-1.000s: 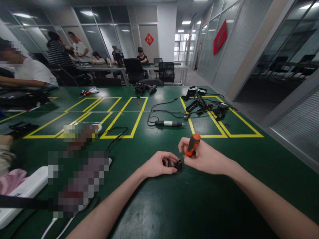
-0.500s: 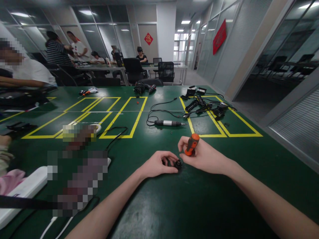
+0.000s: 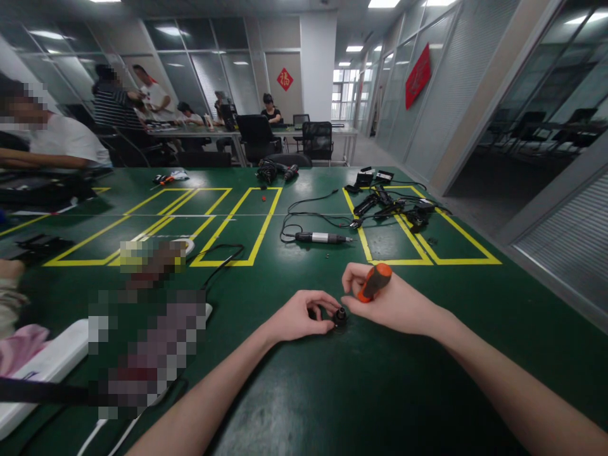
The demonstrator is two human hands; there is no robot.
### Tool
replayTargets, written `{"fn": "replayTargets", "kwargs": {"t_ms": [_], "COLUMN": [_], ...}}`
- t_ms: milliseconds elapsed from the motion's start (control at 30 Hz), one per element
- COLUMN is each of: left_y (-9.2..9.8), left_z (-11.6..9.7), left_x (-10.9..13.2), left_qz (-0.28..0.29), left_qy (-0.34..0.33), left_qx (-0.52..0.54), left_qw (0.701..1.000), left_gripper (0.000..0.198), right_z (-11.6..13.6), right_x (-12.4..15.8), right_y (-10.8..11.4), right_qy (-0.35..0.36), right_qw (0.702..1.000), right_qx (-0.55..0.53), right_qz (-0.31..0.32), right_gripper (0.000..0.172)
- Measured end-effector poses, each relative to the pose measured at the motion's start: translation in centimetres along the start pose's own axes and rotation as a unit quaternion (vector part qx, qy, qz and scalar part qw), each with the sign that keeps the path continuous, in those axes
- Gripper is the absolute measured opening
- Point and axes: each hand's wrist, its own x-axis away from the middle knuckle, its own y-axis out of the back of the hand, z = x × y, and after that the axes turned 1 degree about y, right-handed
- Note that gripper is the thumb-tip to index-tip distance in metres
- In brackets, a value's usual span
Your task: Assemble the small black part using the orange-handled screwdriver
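A small black round part [image 3: 340,317] with a narrow raised tip stands on the green table. My left hand [image 3: 306,315] is curled at its left side, thumb and fingertips pinching it. Just right of the part, my right hand [image 3: 384,297] is closed around a screwdriver with an orange and grey handle [image 3: 375,282]. The handle leans up and to the right; the screwdriver's shaft cannot be made out. My right fingertips are close to the top of the black part.
Beyond my hands lies a corded electric screwdriver [image 3: 323,237]. Dismantled black parts and cables [image 3: 389,206] are heaped at the right rear. A white power strip [image 3: 45,377] is at the left, and a drill [image 3: 289,171] lies at the back. A person [image 3: 61,139] sits at far left.
The screwdriver handle has tipped further to the right, and my right hand has shifted slightly the same way. My left hand stays at the black part.
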Motion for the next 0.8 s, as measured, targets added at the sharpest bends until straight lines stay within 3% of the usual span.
{"fn": "replayTargets", "kwargs": {"t_ms": [233,467,633,800], "left_y": [-0.9,-1.8,-2.2,-2.4], "left_z": [-0.8,-0.8,-0.9,-0.8], "left_x": [0.5,1.0,0.9,0.7], "left_qz": [-0.055,-0.112,-0.124,-0.103], "left_qy": [-0.014,-0.077,-0.075,-0.068], "left_qx": [-0.075,-0.249,-0.237,-0.215], "left_qw": [0.996,0.959,0.961,0.969], "left_gripper": [0.045,0.030,0.020,0.023], "right_z": [0.0,0.0,0.3,0.7], "right_x": [-0.1,0.1,0.0,0.0], "right_y": [0.0,-0.1,-0.4,-0.1], "right_qy": [-0.009,0.012,-0.009,0.008], "right_qw": [0.999,1.000,1.000,1.000], "right_qx": [0.033,0.017,0.028,-0.001], "right_qz": [-0.010,0.016,-0.002,0.006], "right_gripper": [0.009,0.016,0.008,0.016]}}
